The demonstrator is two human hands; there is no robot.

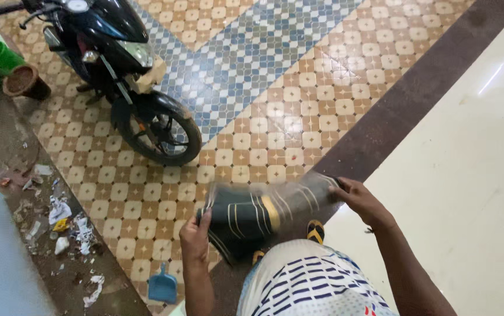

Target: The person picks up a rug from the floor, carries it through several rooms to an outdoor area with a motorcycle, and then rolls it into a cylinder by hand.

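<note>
Fingers of two hands on one dark striped cloth

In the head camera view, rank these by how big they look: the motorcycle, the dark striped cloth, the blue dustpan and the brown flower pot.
1. Motorcycle
2. Dark striped cloth, held in both hands, motion-blurred and nearer the camera
3 and 4. Brown flower pot and blue dustpan look alike; not ranked.

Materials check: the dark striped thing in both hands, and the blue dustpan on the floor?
Striped cloth: looks like soft woven fabric, matte; it folds and blurs between left hand and right hand. Dustpan: probably moulded plastic, with an even blue, slightly glossy surface.
</note>
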